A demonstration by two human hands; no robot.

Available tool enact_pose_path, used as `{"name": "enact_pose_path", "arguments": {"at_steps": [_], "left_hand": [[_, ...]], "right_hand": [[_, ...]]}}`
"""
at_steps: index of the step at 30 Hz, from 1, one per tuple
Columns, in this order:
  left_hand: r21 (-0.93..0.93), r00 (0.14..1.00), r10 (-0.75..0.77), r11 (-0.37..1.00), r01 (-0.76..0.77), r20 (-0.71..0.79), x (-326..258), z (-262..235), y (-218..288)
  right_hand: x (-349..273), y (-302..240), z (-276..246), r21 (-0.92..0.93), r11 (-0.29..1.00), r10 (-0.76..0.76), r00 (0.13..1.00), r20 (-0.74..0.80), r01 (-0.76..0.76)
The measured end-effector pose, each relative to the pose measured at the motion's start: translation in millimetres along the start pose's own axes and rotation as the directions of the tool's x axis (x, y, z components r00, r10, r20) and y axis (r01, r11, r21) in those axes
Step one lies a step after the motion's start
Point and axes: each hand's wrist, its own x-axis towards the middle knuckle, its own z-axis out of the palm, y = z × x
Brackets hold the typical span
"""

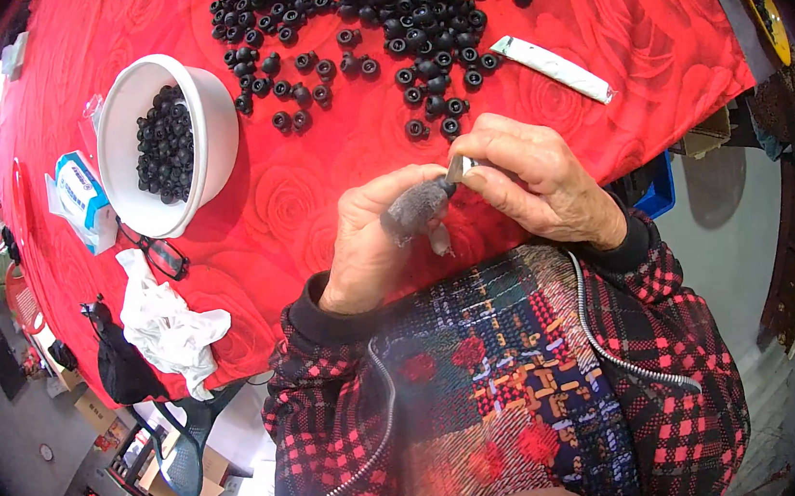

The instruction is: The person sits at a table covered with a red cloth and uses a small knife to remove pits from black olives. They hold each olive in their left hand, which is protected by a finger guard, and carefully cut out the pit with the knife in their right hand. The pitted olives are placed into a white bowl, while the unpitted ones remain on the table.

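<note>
Near the middle of the frame, both hands meet just above a red-and-black checked jacket with a patchwork front (520, 400). The left hand (373, 246) is curled almost closed, its forefinger wrapped in a fuzzy grey cloth sleeve (415, 205), and the fingertips press on a small item that is too hidden to identify. The right hand (545, 179) is also closed, pinching a small flat silvery metal piece (459, 168) against that grey sleeve. Behind them lies a glossy red tablecloth printed with roses (313, 184). Across the upper centre spreads a heap of small round black rubbery caps with hollow centres (382, 7), and at upper left a smooth white round bowl (200, 123), tilted, holds more of them. Left of the bowl sits a soft blue-and-white tissue packet (82, 199); below it are dark-framed glasses (161, 256) and a crumpled white cloth (169, 330). A long narrow white sachet with a green stripe (558, 67) lies slantwise at upper right, near the heap.
</note>
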Motion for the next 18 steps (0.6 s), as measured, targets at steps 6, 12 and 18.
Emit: {"name": "enact_pose_path", "arguments": {"at_steps": [6, 12, 18], "left_hand": [[-0.089, 0.986, -0.022, 0.996, 0.007, -0.168, 5.1, -1.4, 3.4], [0.647, 0.900, 0.432, 0.704, -0.294, -0.062, -1.3, 14.7, 9.4], [0.627, 0.832, 0.554, 0.648, -0.431, 0.000, -1.3, 27.8, 4.6]], "right_hand": [[-9.9, 1.3, 1.8, 0.059, 0.993, -0.113, 0.973, 0.201, 0.103], [-4.4, -13.6, -4.3, 0.286, 0.933, 0.242, 0.969, -0.045, -0.220], [1.4, -15.7, 27.0, 0.185, 0.973, 0.173, 0.964, -0.204, -0.136]]}}
